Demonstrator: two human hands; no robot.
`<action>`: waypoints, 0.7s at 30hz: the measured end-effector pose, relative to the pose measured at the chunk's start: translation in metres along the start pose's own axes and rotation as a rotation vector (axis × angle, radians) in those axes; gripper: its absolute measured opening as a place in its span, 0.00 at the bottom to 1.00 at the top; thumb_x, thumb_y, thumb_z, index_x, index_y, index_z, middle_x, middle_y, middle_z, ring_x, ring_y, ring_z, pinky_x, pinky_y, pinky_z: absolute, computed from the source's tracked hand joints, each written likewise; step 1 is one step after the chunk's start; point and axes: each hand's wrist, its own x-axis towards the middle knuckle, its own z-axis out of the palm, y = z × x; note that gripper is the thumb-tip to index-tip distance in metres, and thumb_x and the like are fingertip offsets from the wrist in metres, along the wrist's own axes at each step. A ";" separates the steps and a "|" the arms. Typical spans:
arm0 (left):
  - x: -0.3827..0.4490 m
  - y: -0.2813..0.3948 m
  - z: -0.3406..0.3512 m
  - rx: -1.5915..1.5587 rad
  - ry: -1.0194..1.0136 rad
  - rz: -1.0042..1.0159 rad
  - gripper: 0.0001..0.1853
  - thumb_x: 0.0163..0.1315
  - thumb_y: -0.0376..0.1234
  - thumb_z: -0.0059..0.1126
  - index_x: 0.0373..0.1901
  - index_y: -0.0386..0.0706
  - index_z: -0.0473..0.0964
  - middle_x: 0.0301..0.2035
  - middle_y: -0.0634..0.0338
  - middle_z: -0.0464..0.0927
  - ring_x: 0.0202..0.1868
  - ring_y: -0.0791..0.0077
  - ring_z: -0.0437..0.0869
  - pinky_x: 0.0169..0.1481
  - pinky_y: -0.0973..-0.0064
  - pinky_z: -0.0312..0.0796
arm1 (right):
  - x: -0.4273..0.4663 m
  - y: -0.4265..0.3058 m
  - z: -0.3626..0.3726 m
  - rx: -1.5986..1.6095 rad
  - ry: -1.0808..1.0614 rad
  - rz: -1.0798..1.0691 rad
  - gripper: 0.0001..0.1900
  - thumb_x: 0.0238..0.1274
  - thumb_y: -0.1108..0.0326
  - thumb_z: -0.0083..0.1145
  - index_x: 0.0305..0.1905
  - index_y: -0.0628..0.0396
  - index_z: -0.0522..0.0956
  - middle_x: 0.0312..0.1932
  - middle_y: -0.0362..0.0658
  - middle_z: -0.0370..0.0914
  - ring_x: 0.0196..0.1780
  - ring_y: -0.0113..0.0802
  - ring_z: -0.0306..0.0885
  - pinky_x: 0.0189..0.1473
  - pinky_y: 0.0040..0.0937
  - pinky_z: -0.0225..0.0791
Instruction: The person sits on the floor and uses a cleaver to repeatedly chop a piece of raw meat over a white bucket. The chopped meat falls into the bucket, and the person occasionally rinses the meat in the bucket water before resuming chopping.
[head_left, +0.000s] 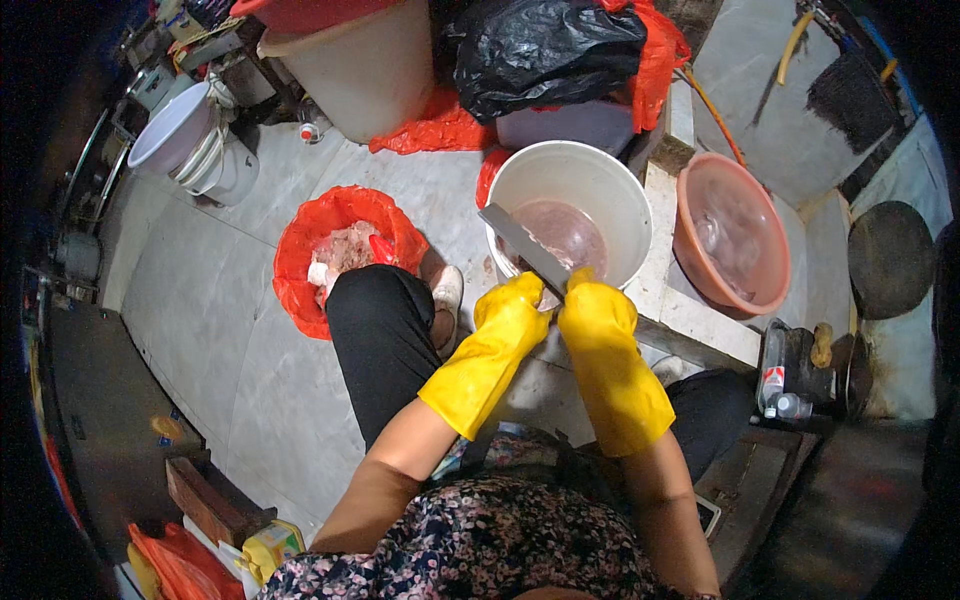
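Observation:
My right hand (598, 309), in a long yellow rubber glove, grips a broad-bladed knife (525, 246). Its grey blade slants up and left across the near rim of a white plastic bucket (637, 217). Cloudy pinkish liquid (574, 232) lies in the bottom of the bucket. My left hand (512, 306), gloved the same way, is closed close beside the blade. A small pale piece, seemingly flesh (549, 300), shows at its fingers, mostly hidden by the gloves and the knife.
A red plastic bag (296, 259) of pale scraps (349, 247) stands beside my left knee. On the right, a pink basin (776, 277) of water sits beyond a low tiled ledge (697, 330). A large tub (360, 75) and a black plastic bag (551, 52) are ahead.

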 end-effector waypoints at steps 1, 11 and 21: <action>-0.001 -0.007 0.005 -0.020 0.028 0.021 0.21 0.55 0.42 0.74 0.51 0.53 0.86 0.50 0.51 0.87 0.53 0.47 0.87 0.57 0.53 0.79 | -0.005 -0.004 -0.001 -0.001 0.037 0.008 0.32 0.66 0.59 0.59 0.68 0.73 0.74 0.38 0.55 0.89 0.37 0.49 0.91 0.38 0.51 0.81; -0.013 -0.014 0.007 -0.073 0.048 0.085 0.20 0.58 0.44 0.71 0.48 0.46 0.81 0.45 0.46 0.87 0.49 0.41 0.87 0.53 0.49 0.78 | -0.011 -0.008 -0.023 0.055 -0.128 0.097 0.29 0.72 0.64 0.53 0.73 0.69 0.70 0.48 0.62 0.88 0.53 0.58 0.89 0.56 0.55 0.79; -0.014 -0.016 0.006 -0.092 0.078 0.087 0.21 0.58 0.41 0.75 0.51 0.44 0.81 0.41 0.46 0.88 0.45 0.43 0.89 0.50 0.54 0.80 | -0.005 0.003 -0.003 0.068 -0.164 0.154 0.28 0.72 0.64 0.52 0.72 0.67 0.70 0.49 0.60 0.88 0.55 0.58 0.88 0.57 0.54 0.79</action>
